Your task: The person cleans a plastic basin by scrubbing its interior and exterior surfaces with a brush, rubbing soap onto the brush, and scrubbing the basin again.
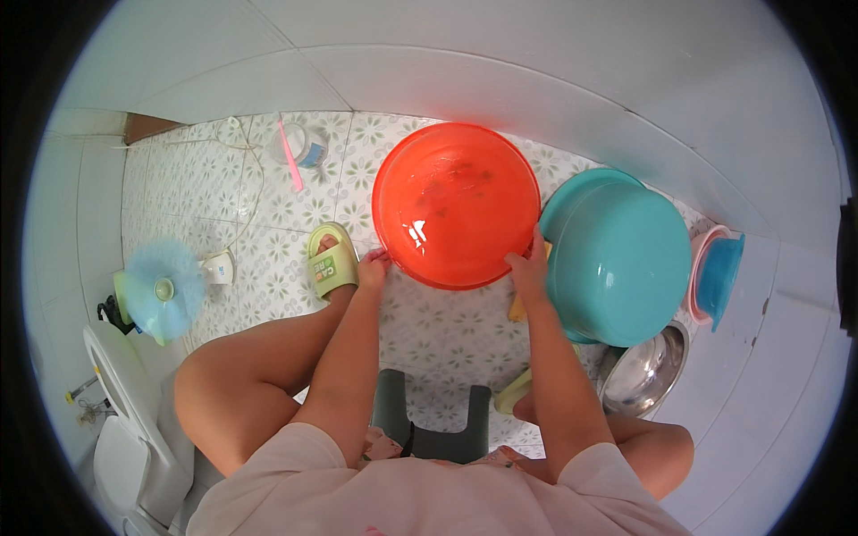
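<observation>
A round red-orange basin (465, 192) is in front of me, its surface wet and shiny with a few dark smudges. My left hand (374, 268) grips its rim at the near left. At the near right of the same rim, my right hand (530, 266) is closed, thumb toward the red surface. Close beside my right hand, a large teal basin (621, 259) rests with its rounded side showing. Something yellow (517, 309), partly hidden by my right wrist, lies on the floor.
To the right are a metal bowl (648, 371) and pink and blue basins (715, 279). A small blue fan (164, 288) stands left, near a white toilet (134, 429). A pink-handled brush (291, 159) leans by a clear tub (313, 148). A grey-green stool (442, 444) is below me.
</observation>
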`<state>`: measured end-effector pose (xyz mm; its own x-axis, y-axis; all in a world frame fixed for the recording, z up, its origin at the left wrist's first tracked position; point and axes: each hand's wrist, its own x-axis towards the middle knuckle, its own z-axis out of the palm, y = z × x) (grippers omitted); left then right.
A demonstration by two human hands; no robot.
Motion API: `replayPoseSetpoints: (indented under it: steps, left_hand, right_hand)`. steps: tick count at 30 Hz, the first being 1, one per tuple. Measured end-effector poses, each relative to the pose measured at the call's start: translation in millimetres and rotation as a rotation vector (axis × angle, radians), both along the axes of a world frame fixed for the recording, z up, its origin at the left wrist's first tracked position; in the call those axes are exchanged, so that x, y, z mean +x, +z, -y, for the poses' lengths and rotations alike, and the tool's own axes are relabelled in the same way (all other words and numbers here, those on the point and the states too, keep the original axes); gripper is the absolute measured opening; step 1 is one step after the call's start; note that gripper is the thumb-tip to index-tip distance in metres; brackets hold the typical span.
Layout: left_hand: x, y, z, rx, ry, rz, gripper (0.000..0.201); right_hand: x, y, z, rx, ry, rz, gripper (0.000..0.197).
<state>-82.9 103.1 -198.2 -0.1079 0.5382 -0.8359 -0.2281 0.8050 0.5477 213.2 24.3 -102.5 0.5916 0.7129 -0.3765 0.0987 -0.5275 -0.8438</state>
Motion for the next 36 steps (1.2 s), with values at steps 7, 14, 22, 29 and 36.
replayPoseSetpoints:
  steps: [7, 14, 22, 29, 36]
  left_hand:
    - [-20, 31, -6, -0.035, -0.213, 0.177, 0.050]
    - [-10, 37, -13, -0.092, -0.021, 0.280, 0.049]
    - [6, 71, -32, 0.019, 0.236, 0.515, 0.033]
    - [28, 173, -37, 0.315, 0.225, 0.299, 0.042]
    - [50, 228, -18, 0.304, 0.217, 0.092, 0.044]
  right_hand:
    - [-6, 21, -12, 0.024, -0.043, -0.187, 0.084]
    - [-5, 21, -12, 0.010, -0.105, -0.300, 0.088]
    - [-16, 62, -8, -0.022, -0.185, -0.460, 0.083]
    - [-13, 90, 10, -0.025, -0.260, -0.748, 0.067]
    - [-49, 91, 65, 0.169, -0.375, -0.716, 0.088]
